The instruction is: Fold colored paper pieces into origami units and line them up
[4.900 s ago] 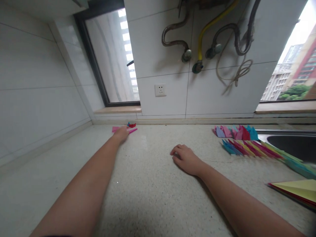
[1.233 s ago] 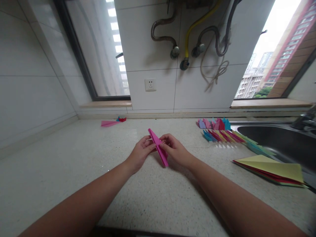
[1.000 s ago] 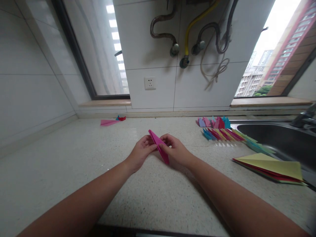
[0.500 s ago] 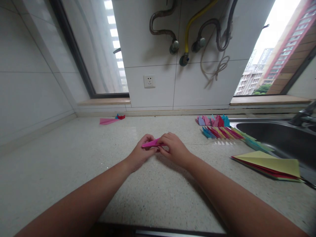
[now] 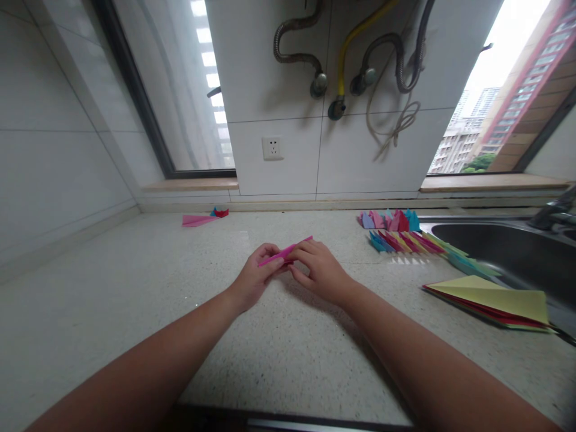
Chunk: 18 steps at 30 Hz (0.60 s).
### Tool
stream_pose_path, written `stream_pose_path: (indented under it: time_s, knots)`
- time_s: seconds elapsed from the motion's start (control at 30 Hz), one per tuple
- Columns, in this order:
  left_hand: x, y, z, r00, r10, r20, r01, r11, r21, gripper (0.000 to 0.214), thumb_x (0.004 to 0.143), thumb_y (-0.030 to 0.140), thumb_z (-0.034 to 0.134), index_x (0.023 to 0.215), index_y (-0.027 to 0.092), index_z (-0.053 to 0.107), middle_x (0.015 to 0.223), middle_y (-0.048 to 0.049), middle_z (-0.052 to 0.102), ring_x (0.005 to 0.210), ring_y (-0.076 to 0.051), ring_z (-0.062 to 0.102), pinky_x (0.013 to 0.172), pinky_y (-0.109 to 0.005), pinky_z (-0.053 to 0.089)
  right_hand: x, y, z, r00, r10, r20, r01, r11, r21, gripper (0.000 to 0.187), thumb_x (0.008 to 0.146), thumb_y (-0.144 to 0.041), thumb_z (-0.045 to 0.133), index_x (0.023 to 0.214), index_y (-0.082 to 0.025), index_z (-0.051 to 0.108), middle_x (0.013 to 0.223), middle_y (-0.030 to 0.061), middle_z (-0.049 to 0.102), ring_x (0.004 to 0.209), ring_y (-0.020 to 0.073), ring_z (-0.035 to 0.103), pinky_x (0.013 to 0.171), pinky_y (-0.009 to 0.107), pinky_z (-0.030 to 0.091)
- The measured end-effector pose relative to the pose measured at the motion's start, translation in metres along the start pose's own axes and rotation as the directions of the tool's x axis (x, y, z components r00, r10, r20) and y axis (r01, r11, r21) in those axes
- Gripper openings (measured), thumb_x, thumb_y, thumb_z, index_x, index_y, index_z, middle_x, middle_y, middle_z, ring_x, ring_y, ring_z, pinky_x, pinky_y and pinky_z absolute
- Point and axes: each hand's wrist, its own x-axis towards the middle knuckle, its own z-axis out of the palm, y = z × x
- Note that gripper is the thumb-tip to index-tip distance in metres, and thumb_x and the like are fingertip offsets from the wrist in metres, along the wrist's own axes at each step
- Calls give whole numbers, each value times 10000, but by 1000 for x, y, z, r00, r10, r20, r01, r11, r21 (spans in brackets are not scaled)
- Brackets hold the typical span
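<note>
Both hands meet over the middle of the speckled countertop (image 5: 135,300). My left hand (image 5: 254,276) and my right hand (image 5: 319,270) pinch a narrow folded pink paper piece (image 5: 284,252) between their fingertips. The piece lies nearly level, its right tip raised slightly toward the back wall. The fingers of both hands are curled closed around it.
A flat pink paper (image 5: 195,220) and small red and blue folded pieces (image 5: 219,212) lie at the back left. Rows of several coloured folded papers (image 5: 405,237) lie right of centre. A stack of folded sheets, yellow on top (image 5: 495,300), sits beside the steel sink (image 5: 504,252).
My left hand fetched the pink piece from the back left and brought it to the centre. Within the last second it turned from a steep diagonal to nearly level between both hands.
</note>
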Motion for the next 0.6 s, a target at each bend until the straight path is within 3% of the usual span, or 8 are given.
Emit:
stream_pose_path:
  time_s: [0.1,0.27,0.5,0.6]
  knots:
    - [2,0,-2,1000,11,-21,-12,1000,-26,145,838,212,682,954,171,606,959,-18,638,935,-133,633,917,-307,502,0,-1,-1,1000,-1,13,1,1000,26,184,922,-249,555,1071,-206,655,1065,77,662,1008,226,564,884,385,410]
    - [4,-1,-3,997,11,-79,-9,999,33,236,758,146,733,969,173,629,966,-22,660,926,-129,637,920,-283,472,1,1,-2,1000,16,16,-17,997,71,201,940,-211,513,1091,-204,645,1076,72,668,1013,216,581,890,378,427]
    - [6,-3,-5,985,130,-117,-96,961,259,246,737,137,713,968,184,642,979,-28,644,932,-152,611,881,-294,453,2,7,1,990,81,-119,-69,993,96,328,885,-194,581,1211,-207,552,1073,87,639,972,222,570,875,379,443]
    - [7,-4,-8,982,164,-98,-120,928,353,267,749,137,699,1002,188,630,1003,-38,640,943,-160,602,881,-300,445,2,7,0,989,70,-130,-66,997,33,282,883,-204,587,1165,-218,599,1014,81,602,938,222,543,836,362,437]
